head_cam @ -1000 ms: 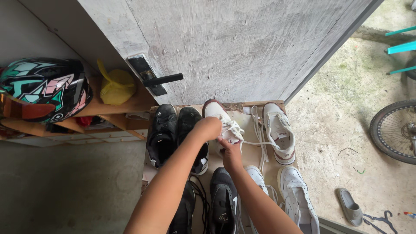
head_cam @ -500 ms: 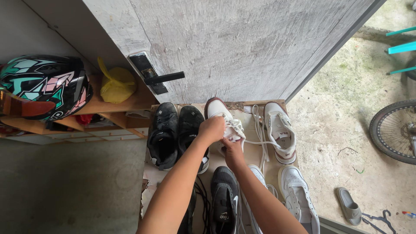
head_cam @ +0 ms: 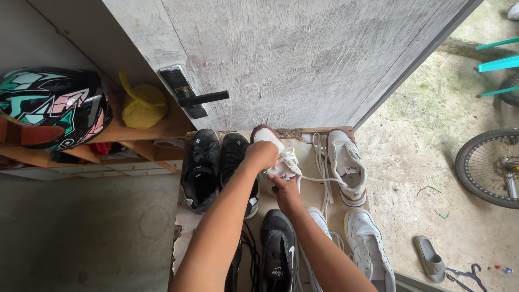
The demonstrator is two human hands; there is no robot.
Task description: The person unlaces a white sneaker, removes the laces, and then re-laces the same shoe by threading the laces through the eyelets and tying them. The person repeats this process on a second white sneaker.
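Together both hands (head_cam: 273, 170) grip the white sneaker (head_cam: 273, 148) and its laces (head_cam: 321, 176).

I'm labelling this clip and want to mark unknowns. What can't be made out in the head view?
- Laces of the white sneaker: left hand and right hand cover its middle.
- Dark sneaker: heel cut off by the bottom edge.
- Bicycle wheel: cut off by the right edge.
- Yellow bag: contents hidden.
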